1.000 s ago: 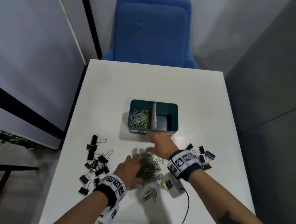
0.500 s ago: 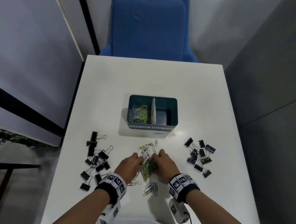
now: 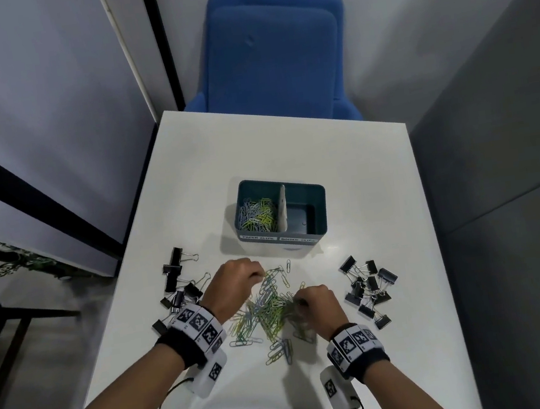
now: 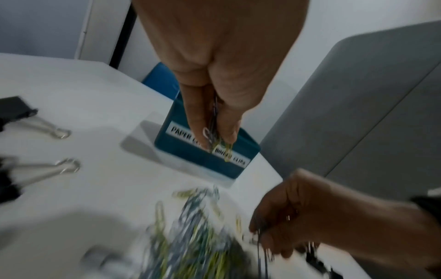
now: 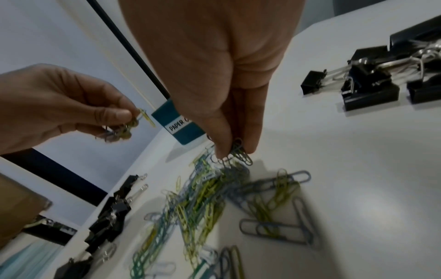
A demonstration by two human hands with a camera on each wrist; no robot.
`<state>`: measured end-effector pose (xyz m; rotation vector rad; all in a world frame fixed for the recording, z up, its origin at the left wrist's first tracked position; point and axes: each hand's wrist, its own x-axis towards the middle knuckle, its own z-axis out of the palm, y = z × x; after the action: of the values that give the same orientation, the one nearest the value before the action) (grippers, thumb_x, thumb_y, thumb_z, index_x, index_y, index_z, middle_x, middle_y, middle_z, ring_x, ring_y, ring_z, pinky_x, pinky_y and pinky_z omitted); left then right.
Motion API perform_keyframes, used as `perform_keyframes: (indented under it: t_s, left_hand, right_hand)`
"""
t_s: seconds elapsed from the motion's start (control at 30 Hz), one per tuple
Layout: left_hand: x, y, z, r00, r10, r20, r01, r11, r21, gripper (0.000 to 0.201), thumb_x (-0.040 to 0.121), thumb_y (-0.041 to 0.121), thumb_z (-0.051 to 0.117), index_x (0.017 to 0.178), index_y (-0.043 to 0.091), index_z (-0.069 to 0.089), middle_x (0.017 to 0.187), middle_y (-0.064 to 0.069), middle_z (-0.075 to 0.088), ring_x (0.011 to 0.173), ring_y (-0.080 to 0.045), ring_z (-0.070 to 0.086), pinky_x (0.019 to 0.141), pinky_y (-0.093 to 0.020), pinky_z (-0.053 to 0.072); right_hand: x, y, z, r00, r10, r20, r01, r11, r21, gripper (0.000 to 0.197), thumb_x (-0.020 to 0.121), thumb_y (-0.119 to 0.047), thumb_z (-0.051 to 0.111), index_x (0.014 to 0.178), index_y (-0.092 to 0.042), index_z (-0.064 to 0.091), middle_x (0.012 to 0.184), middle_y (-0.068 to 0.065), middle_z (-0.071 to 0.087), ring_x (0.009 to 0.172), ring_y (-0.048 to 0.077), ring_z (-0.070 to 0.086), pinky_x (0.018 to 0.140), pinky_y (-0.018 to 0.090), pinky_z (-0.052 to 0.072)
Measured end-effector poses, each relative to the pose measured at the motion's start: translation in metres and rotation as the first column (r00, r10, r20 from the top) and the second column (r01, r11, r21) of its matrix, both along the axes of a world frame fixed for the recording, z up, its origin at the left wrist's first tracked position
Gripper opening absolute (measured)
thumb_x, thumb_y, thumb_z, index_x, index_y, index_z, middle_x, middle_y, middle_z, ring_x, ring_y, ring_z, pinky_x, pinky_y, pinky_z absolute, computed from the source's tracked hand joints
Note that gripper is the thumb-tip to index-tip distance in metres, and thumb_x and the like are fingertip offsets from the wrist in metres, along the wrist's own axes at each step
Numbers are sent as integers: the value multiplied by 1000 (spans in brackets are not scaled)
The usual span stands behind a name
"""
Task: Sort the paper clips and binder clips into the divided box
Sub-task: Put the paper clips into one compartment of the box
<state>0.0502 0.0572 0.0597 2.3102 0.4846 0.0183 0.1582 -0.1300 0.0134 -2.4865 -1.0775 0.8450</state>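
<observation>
Now both hands pinch paper clips: left hand [image 3: 234, 279] lifted, right hand [image 3: 316, 303] at the pile [image 3: 269, 311]. Best carry each bunch toward twelve o'clock, over the box [image 3: 315, 195]'s left compartment, before letting go.

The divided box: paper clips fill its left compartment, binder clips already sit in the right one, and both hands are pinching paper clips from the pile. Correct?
Not quite. The head view shows the divided box's right compartment empty; the binder clips lie on the table. Paper clips do fill the left compartment, and the left hand and right hand both pinch paper clips.
</observation>
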Motion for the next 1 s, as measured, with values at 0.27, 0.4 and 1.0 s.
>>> perform_keyframes:
  t_s: [0.27, 0.4, 1.0]
  left_hand:
    - [74, 52, 59, 978, 74, 195, -90, 993, 75, 7, 87, 9, 67, 89, 12, 73, 82, -1, 70, 73, -13, 64, 73, -33, 56]
    - [103, 64, 62, 981, 161, 107, -172, 979, 105, 20, 86, 20, 68, 106, 16, 66, 96, -7, 72, 86, -23, 66, 79, -38, 55]
    - [-38, -7, -38, 903, -98, -419, 241, 922, 303, 59, 90, 28, 60, 139, 12, 33, 122, -9, 51, 76, -20, 61, 58, -27, 47]
  right_hand:
    - [18, 10, 49, 992, 109, 69, -114, 992, 61, 10, 81, -11, 70, 71, -9, 69, 69, 6, 68, 66, 21, 60, 63, 27, 47]
    - [36, 36, 87, 985, 132, 114, -149, 977, 154, 7, 83, -14, 72, 78, -11, 72, 76, 1, 71, 69, 15, 62, 70, 26, 50]
    - [53, 105, 71, 978, 67, 199, -119, 958, 262, 33, 78, -13, 76, 109, -13, 64, 104, 7, 66, 91, 24, 64, 78, 40, 57]
